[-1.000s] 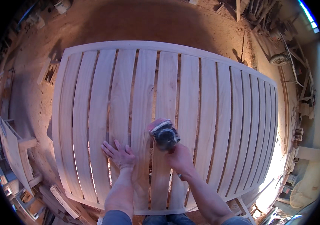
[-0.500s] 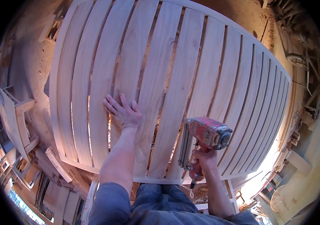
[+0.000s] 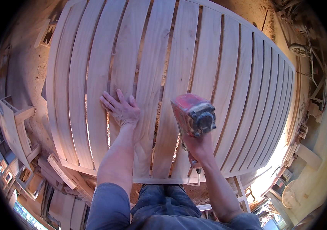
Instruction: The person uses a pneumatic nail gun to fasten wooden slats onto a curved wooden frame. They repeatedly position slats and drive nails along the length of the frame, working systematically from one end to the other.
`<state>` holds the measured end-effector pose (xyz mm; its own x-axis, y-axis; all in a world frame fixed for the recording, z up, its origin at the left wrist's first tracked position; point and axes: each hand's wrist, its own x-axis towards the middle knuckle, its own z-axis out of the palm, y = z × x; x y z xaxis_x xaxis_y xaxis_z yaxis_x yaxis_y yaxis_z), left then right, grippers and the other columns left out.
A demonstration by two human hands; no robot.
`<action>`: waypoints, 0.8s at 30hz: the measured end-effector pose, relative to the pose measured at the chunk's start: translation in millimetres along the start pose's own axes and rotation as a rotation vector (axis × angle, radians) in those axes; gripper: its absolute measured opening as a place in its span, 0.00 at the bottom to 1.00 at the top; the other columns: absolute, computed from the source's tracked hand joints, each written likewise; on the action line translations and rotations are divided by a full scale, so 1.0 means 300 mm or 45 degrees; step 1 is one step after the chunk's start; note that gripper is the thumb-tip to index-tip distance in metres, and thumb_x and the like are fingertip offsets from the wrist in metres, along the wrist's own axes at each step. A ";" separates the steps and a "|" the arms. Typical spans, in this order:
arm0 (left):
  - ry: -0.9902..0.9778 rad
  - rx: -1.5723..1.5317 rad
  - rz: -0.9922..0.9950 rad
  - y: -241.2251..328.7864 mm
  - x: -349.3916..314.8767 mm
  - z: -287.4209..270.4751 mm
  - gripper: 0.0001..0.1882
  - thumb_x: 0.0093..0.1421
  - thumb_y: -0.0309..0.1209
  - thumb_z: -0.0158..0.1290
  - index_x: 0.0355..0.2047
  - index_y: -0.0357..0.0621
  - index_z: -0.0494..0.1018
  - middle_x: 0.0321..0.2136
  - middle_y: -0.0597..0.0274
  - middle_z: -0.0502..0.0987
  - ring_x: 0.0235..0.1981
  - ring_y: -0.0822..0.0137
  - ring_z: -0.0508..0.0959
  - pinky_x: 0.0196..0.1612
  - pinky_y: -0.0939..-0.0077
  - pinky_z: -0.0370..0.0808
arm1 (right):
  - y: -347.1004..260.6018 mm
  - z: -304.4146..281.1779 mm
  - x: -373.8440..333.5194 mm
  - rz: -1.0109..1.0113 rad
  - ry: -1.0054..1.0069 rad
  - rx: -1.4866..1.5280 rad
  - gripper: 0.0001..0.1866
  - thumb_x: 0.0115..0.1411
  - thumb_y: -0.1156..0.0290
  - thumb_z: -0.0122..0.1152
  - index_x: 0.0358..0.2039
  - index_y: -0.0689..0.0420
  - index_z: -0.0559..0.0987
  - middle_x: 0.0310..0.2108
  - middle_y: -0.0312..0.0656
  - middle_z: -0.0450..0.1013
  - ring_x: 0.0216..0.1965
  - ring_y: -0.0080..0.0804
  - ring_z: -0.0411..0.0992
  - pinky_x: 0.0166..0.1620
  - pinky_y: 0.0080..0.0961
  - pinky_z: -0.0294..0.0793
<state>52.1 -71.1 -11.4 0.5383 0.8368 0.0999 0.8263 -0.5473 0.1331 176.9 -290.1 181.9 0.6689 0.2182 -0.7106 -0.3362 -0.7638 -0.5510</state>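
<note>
— What is held in the right hand (image 3: 198, 147), and how much of it can be seen?

— A red power tool (image 3: 193, 114) is gripped just right of the frame's centre, raised above the slatted wooden panel (image 3: 224, 76). The fingers are closed around its handle, but they are largely hidden beneath the tool's body. Its working end is turned away from the camera, so what kind of tool it is cannot be told for certain.

— And the left hand (image 3: 122, 108)?

— It is laid flat on the slats left of centre, fingers (image 3: 108, 102) spread open, nothing grasped.

— Is the whole panel shown?

— No. Its upper edge is cut off by the top of the frame, and part of the lower rail is covered by both forearms. The slats are bent by the lens. Sawdust can be seen through the gaps.

— What lies around it?

— Wooden frame pieces (image 3: 16, 126) are stacked at the left edge, blurred. Clutter at the lower right is too small to be made out.
</note>
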 end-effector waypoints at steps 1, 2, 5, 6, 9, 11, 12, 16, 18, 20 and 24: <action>-0.015 -0.003 -0.008 0.000 -0.001 0.009 0.34 0.68 0.46 0.49 0.69 0.39 0.64 0.73 0.24 0.45 0.74 0.23 0.41 0.73 0.26 0.43 | -0.020 0.014 0.010 0.001 0.006 -0.018 0.16 0.58 0.69 0.65 0.47 0.59 0.84 0.39 0.51 0.84 0.43 0.41 0.83 0.45 0.37 0.78; -0.029 -0.005 -0.019 -0.001 -0.001 0.015 0.35 0.68 0.47 0.49 0.69 0.39 0.64 0.73 0.24 0.44 0.74 0.23 0.40 0.73 0.26 0.42 | -0.022 0.021 0.028 -0.027 0.016 -0.036 0.16 0.59 0.68 0.66 0.47 0.60 0.84 0.39 0.52 0.84 0.44 0.42 0.83 0.46 0.37 0.78; -0.038 -0.001 -0.008 0.010 -0.002 0.008 0.35 0.68 0.48 0.48 0.69 0.39 0.64 0.74 0.24 0.44 0.74 0.23 0.40 0.73 0.26 0.42 | -0.021 0.040 0.055 -0.042 0.036 -0.104 0.17 0.60 0.66 0.66 0.47 0.60 0.84 0.37 0.53 0.84 0.44 0.45 0.83 0.46 0.37 0.78; -0.043 0.000 -0.014 0.008 -0.002 0.003 0.35 0.68 0.48 0.48 0.69 0.39 0.64 0.74 0.24 0.44 0.74 0.23 0.40 0.73 0.26 0.42 | -0.032 0.043 0.052 -0.004 0.034 -0.132 0.17 0.60 0.66 0.66 0.47 0.61 0.83 0.37 0.53 0.83 0.45 0.46 0.83 0.47 0.37 0.78; -0.058 -0.008 -0.030 0.004 0.001 -0.008 0.35 0.68 0.48 0.48 0.69 0.39 0.63 0.74 0.24 0.43 0.75 0.23 0.40 0.73 0.26 0.42 | -0.032 0.068 0.047 -0.056 0.051 -0.123 0.16 0.60 0.67 0.66 0.47 0.61 0.83 0.39 0.53 0.83 0.45 0.46 0.83 0.48 0.37 0.78; -0.066 -0.026 -0.038 0.003 0.005 -0.008 0.35 0.68 0.48 0.48 0.69 0.39 0.63 0.74 0.24 0.43 0.75 0.23 0.39 0.73 0.26 0.42 | -0.033 0.069 0.046 -0.098 0.060 -0.110 0.17 0.59 0.69 0.66 0.48 0.61 0.83 0.41 0.51 0.84 0.46 0.44 0.83 0.49 0.37 0.78; -0.073 -0.032 -0.035 0.005 0.011 -0.011 0.35 0.68 0.48 0.48 0.69 0.39 0.63 0.74 0.24 0.42 0.75 0.23 0.39 0.73 0.26 0.41 | -0.039 0.063 0.048 -0.099 0.062 -0.111 0.17 0.59 0.71 0.65 0.49 0.61 0.83 0.41 0.50 0.84 0.46 0.43 0.83 0.49 0.36 0.78; -0.088 -0.028 -0.039 0.016 0.011 -0.030 0.35 0.67 0.46 0.49 0.69 0.39 0.63 0.74 0.25 0.43 0.75 0.24 0.39 0.73 0.27 0.41 | 0.069 0.059 0.080 -0.164 0.134 0.021 0.16 0.55 0.77 0.62 0.46 0.62 0.81 0.36 0.42 0.81 0.39 0.32 0.79 0.44 0.31 0.77; -0.087 -0.008 -0.041 0.009 0.013 -0.026 0.35 0.67 0.46 0.50 0.69 0.39 0.63 0.73 0.25 0.44 0.75 0.24 0.40 0.73 0.27 0.41 | 0.067 0.042 0.085 -0.088 0.123 0.194 0.14 0.53 0.79 0.60 0.42 0.62 0.80 0.31 0.37 0.77 0.35 0.27 0.75 0.40 0.28 0.75; -0.085 -0.001 -0.026 -0.006 0.024 -0.017 0.36 0.67 0.46 0.50 0.70 0.39 0.62 0.74 0.25 0.44 0.75 0.24 0.39 0.73 0.27 0.41 | 0.080 0.037 0.069 -0.009 0.107 0.252 0.13 0.52 0.81 0.60 0.40 0.62 0.79 0.27 0.34 0.74 0.28 0.22 0.71 0.33 0.26 0.71; -0.133 -0.023 -0.065 0.013 0.007 -0.021 0.35 0.68 0.46 0.50 0.70 0.41 0.62 0.74 0.27 0.43 0.75 0.25 0.38 0.74 0.28 0.39 | 0.092 0.017 0.072 0.005 0.112 0.149 0.12 0.52 0.84 0.60 0.39 0.62 0.78 0.22 0.32 0.71 0.20 0.20 0.69 0.22 0.25 0.66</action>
<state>55.3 -71.6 -4.6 0.5105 0.8598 -0.0111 0.8506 -0.5030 0.1530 178.5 -303.4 149.1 0.7212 0.1577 -0.6746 -0.4104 -0.6873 -0.5994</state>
